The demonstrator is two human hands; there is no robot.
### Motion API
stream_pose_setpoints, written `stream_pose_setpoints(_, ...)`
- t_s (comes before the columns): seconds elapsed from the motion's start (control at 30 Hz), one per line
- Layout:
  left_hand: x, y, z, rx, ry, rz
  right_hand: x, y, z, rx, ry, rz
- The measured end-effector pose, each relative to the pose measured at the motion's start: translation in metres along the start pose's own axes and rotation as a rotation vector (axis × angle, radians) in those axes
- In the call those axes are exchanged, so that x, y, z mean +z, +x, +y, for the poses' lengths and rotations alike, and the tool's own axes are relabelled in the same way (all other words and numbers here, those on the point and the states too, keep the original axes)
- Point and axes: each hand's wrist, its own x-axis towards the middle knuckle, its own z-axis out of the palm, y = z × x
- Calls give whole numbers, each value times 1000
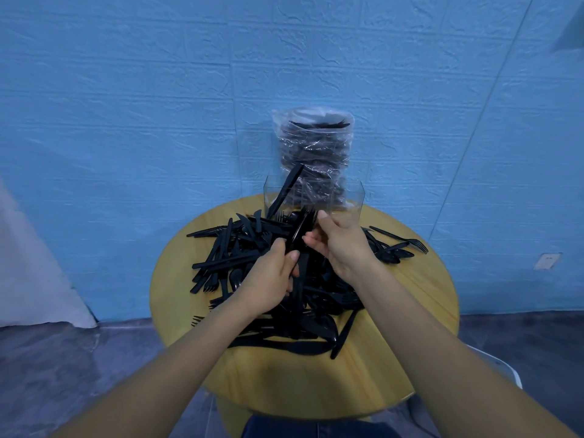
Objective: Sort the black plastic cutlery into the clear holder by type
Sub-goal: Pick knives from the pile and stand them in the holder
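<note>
A heap of black plastic cutlery point(240, 257) covers the middle of a round wooden table point(395, 343). The clear holder point(354, 197) stands at the table's far edge, with one black knife point(286, 189) leaning out of its left compartment. My left hand point(268, 279) grips a bunch of black cutlery point(300, 232) above the heap. My right hand point(338, 245) is beside it, its fingers pinching the upper part of the same bunch. The types of the held pieces are hard to tell.
A clear plastic bag point(316, 147) stuffed with more black cutlery stands behind the holder against the blue wall. Loose forks and spoons point(398, 248) lie at the table's right. A white chair edge point(512, 371) shows at lower right.
</note>
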Motion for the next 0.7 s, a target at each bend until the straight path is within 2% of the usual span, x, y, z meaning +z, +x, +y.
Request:
stream_pose_setpoints(0.13,-3,-4,-3,-91,-242,-15,-3,-2,8,-26,-213,-86)
stream_pose_setpoints(0.2,-4,-5,-3,-86,-332,-71,-1,-2,10,-26,-227,-109)
stream_pose_setpoints(0.4,0,-13,3,-89,-582,-257,14,-2,16,35,230,-166)
stream_pose_setpoints(0.53,-2,-13,5,-160,-685,-265,24,-2,15,30,281,-119)
stream_pose_setpoints(0.6,-6,-13,10,-179,-670,-288,27,2,15,2,226,-48)
stream_pose_setpoints(0.7,-11,-8,11,-132,-426,-330,30,10,14,-35,211,0)
